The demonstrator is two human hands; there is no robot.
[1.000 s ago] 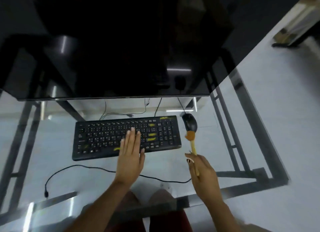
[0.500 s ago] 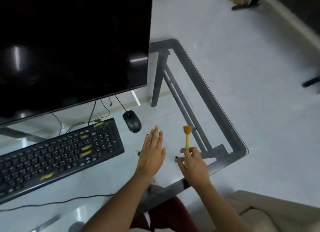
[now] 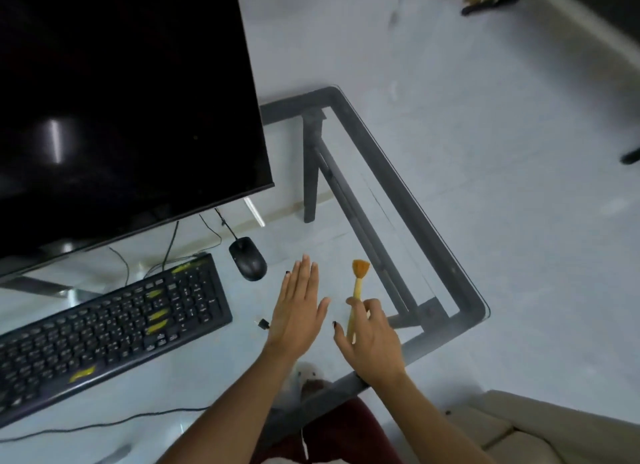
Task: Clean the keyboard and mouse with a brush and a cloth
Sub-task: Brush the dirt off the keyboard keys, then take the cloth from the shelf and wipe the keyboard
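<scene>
I see R hand (image 3: 372, 342) grasping brush (image 3: 358, 283) right of mouse (image 3: 248, 258); L hand (image 3: 299, 308) flat, released, btwn them.

Glass desk (image 3: 346, 242) on dark frame: black keyboard (image 3: 114, 325), black mouse (image 3: 248, 258), monitor (image 3: 121, 100), cables.

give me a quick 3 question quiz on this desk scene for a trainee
1. True or false: the right hand holds the brush with its bristles pointing away from the person.
2. Which lies nearer the left hand: A) the mouse or B) the monitor?
3. Fill in: the keyboard lies on a ____ desk.

Key
1. True; the fingers curl round the handle.
2. A; the mouse sits just beyond the flat, open left hand.
3. Glass; the frame shows through it.
</scene>
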